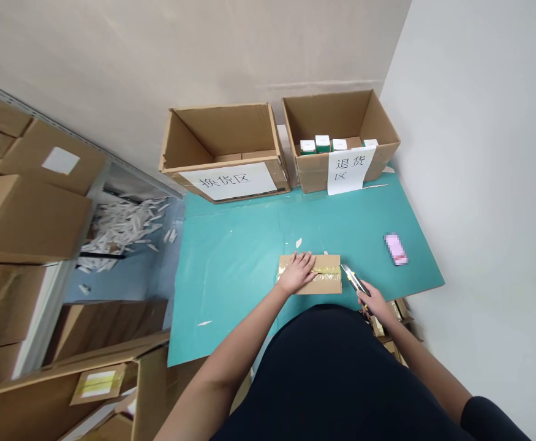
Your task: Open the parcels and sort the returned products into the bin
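Cardboard parcel [327,282] under left hand [298,272]; 退货区 sign [345,170]

The left arm [231,361] and right arm [426,361] reach out in front. The left hand [295,274] lies flat and open, fingers spread. The right hand [371,303] is curled shut.

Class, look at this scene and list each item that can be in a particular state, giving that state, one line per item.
Utility knife: blade extended, gripped in the right hand
Taped cardboard parcel: sealed, lying flat under the left hand
Left cardboard box: open
Right cardboard box: open, holding white-and-green cartons
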Motion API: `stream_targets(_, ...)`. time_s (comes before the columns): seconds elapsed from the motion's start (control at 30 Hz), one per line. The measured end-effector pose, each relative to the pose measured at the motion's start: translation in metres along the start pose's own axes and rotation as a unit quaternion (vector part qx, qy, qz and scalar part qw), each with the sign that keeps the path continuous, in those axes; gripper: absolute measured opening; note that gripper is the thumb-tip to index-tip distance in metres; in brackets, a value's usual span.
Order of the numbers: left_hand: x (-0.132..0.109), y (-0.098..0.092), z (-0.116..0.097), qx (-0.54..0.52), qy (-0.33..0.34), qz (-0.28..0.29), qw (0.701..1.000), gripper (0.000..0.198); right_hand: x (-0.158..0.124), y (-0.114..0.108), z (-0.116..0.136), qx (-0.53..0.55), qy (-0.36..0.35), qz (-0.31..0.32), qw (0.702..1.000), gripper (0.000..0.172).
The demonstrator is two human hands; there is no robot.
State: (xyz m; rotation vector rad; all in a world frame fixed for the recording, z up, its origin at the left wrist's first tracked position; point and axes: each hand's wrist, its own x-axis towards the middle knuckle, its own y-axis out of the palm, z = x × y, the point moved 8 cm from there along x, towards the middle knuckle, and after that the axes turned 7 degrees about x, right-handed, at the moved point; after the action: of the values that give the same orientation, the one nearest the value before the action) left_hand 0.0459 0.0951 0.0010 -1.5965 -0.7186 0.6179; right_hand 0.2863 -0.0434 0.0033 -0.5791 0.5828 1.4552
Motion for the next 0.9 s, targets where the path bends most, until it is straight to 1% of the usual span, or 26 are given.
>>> stream_targets(0.1,0.000,0.000,0.000,0.006,0.004,-0.029,1.000,0.052,0.007,0.005,0.005,-0.011,-0.002,0.000,1.000,0.067)
stream_targets(0.2,0.000,0.000,0.000,0.016,0.006,-0.044,0.999,0.052,0.008,0.007,0.007,-0.018,0.001,-0.003,1.000,0.065)
stream_targets(0.37,-0.002,0.003,-0.001,0.020,0.010,-0.046,0.999,0.052,-0.002,0.010,0.006,-0.032,0.018,0.009,0.999,0.063)
stream_targets(0.53,-0.003,0.004,-0.002,0.026,0.014,-0.050,0.998,0.051,-0.009,0.014,0.007,-0.039,0.031,0.000,0.999,0.061)
stream_targets(0.9,-0.002,0.004,-0.003,0.041,0.021,-0.038,0.998,0.052,-0.017,0.016,-0.007,-0.033,0.034,-0.010,0.999,0.061)
